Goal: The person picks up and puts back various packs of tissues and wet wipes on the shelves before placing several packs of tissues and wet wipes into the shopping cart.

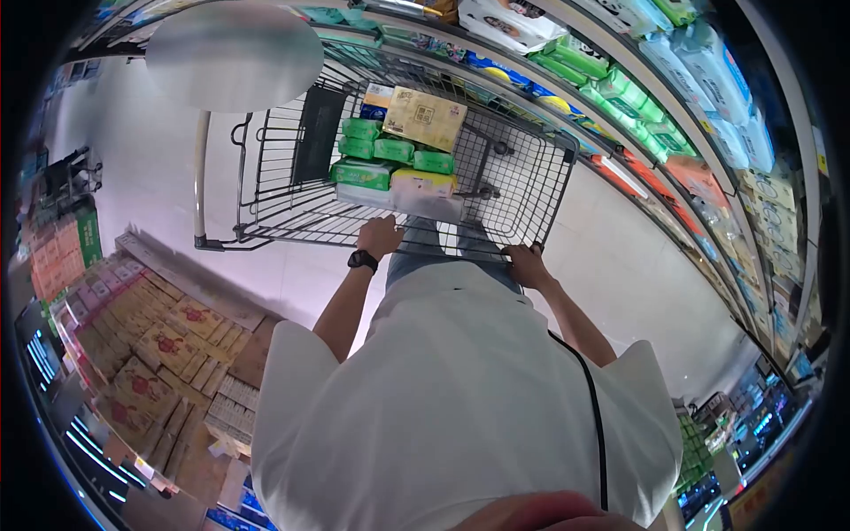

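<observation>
A metal wire shopping cart (pixel 531 212) stands sideways in front of me. My left hand (pixel 381 236), with a black watch on the wrist, is closed on the cart's near side rim. Farther right, my right hand (pixel 529 265) wraps round the same rim near the corner. Inside the cart, several green packs of wipes (pixel 363 173) are stacked beside a pink and yellow pack (pixel 425 183). Behind them lie a beige carton-like pack (pixel 425 118) and a smaller blue and white pack (pixel 376 99). The cart's pale handle bar (pixel 201 168) is at its left end.
Shelves (pixel 620 133) with several packs of tissues and wipes curve along the far and right side. At lower left is a display of stacked boxed packs (pixel 168 345). A blurred pale round patch (pixel 235 57) covers part of the upper left. Pale floor (pixel 611 257) surrounds the cart.
</observation>
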### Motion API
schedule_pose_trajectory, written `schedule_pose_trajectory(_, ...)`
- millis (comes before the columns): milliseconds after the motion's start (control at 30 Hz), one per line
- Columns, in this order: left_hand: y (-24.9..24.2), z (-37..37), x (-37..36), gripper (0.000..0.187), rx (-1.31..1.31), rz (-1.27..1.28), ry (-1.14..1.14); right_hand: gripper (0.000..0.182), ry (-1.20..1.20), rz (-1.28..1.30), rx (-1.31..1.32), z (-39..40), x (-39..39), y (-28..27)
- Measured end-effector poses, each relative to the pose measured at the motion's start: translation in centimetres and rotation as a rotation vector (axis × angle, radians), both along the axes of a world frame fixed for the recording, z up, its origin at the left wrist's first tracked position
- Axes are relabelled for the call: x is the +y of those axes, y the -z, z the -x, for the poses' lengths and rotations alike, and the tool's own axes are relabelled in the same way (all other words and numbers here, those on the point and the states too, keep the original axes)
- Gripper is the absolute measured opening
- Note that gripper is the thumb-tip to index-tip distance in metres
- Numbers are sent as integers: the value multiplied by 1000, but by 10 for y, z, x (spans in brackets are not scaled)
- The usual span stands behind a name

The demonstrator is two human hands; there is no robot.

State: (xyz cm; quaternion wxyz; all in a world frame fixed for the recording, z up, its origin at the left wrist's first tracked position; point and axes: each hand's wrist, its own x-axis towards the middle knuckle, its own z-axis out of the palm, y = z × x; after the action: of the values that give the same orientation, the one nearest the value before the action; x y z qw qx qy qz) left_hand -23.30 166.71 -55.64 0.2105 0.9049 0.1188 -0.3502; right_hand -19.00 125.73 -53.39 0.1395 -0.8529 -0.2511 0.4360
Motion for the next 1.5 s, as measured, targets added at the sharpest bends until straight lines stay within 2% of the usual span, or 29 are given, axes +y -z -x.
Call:
schedule_pose_trajectory(167, 5, -3, 13, 22, -205, 164, -9, 46, -19, 114, 158, -8, 24, 2)
schedule_pose_trajectory(233, 67, 20, 30, 26, -138, 269, 78, 47, 86, 78, 174, 3, 23, 19)
schedule_pose_trajectory(267, 65, 9, 34, 32, -29, 244, 79, 49, 109, 101, 144, 12, 20, 34)
schedule_pose_trajectory(300, 89, 11, 47, 38, -169, 337, 168, 52, 132, 123, 115, 19, 17, 47)
schedule_pose_trajectory(333, 101, -3, 50, 46, -96, 201, 260, 53, 45, 234, 123, 12, 30, 33)
schedule_pose_trajectory(367, 85, -22, 47, 55, -150, 186, 157, 53, 4, 286, 133, 11, 39, 30)
schedule_pose_trajectory(400, 130, -26, 52, 65, -267, 115, 232, 49, 18, 337, 162, 8, 48, 23)
schedule_pose_trajectory(467, 110, -61, 41, 70, -160, -24, 312, 45, -4, 422, 129, 11, 62, 21)
schedule_pose_trajectory(533, 96, -77, 27, 77, -201, -168, 437, 46, 12, 405, 149, 10, 66, 16)
schedule_pose_trajectory(567, 91, -90, 20, 83, -116, -177, 459, 57, 78, 408, 178, 9, 69, 16)
schedule_pose_trajectory(600, 121, -84, 19, 84, -240, -165, 470, 57, 36, 467, 170, 10, 72, 20)
schedule_pose_trajectory(667, 150, -82, 14, 90, -282, -141, 516, 57, 89, 479, 109, 19, 76, 21)
schedule_pose_trajectory(767, 151, -85, 16, 70, -269, -25, 449, 60, 63, 515, 107, 22, 79, 24)
schedule_pose_trajectory(833, 146, -86, 16, 60, -387, 28, 390, 100, -75, 572, 329, 4, 79, 27)
schedule_pose_trajectory(867, 132, -88, 19, 56, -436, 94, 353, 115, -23, 477, 387, 3, 69, 44)
schedule_pose_trajectory(900, 127, -89, 24, 53, -469, 125, 365, 115, 37, 535, 605, -22, 86, 19)
schedule_pose_trajectory(933, 126, -89, 26, 56, -477, 140, 353, 115, 11, 624, 689, -40, 100, 5)
schedule_pose_trajectory(967, 131, -90, 27, 66, -388, 95, 356, 115, 29, 677, 909, -69, 126, -25)
schedule_pose_trajectory(1000, 129, -92, 28, 74, -338, 80, 342, 105, -10, 561, 738, -65, 118, -3)
schedule_pose_trajectory(1067, 119, -98, 36, 81, -193, 165, 248, 93, 272, 262, 779, -77, 134, 4)
schedule_pose_trajectory(1133, 124, -96, 45, 83, -227, 281, 141, 82, 425, -92, 627, -77, 133, 78)
schedule_pose_trajectory(1200, 125, -95, 54, 80, -252, 300, 204, 67, 800, -89, 572, -87, 164, 103)
schedule_pose_trajectory(1267, 126, -91, 56, 79, -285, 221, 314, 72, 940, -163, 407, -80, 189, 140)
schedule_pose_trajectory(1300, 125, -87, 56, 77, -327, 145, 423, 72, 949, -162, 419, -75, 202, 151)
schedule_pose_trajectory(1333, 116, -88, 55, 77, -319, 144, 430, 77, 1079, -126, 397, -72, 216, 160)
schedule_pose_trajectory(1367, 107, -93, 52, 73, -288, 159, 323, 82, 1206, -92, 367, -73, 228, 168)
schedule_pose_trajectory(1400, 97, -103, 49, 70, -260, 175, 215, 82, 1210, -98, 365, -77, 237, 175)
schedule_pose_trajectory(1467, 77, -143, 51, 45, -137, 301, -127, 89, 1431, -154, 268, -94, 251, 185)
schedule_pose_trajectory(1500, 77, -159, 57, 41, -328, 277, -205, 89, 1498, -163, 172, -111, 260, 170)
